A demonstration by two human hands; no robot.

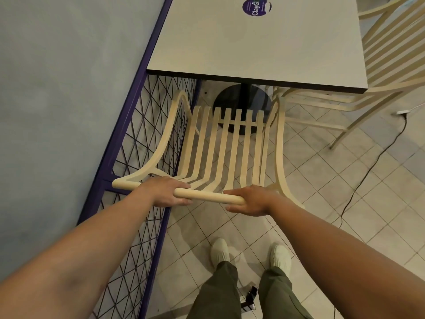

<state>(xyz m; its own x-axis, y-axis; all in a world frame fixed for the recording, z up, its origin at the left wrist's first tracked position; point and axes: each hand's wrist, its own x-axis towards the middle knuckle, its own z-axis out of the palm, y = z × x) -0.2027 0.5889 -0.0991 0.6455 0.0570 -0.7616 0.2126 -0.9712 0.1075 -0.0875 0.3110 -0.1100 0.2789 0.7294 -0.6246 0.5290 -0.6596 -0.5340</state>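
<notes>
A cream slatted chair (227, 143) stands in front of me, its seat tucked partly under the grey square table (253, 42). My left hand (165, 192) grips the chair's round top rail (207, 195) left of its middle, fingers over the top and thumb below. My right hand (249, 200) grips the same rail near its right end. Both arms reach forward from the bottom corners of the view.
A purple-framed wire mesh fence (147, 143) runs along the chair's left side, against a blue wall. A second cream chair (391, 65) stands at the table's right. A black cable (372, 162) trails over the tiled floor. The table's black round base (243, 99) sits beyond the seat.
</notes>
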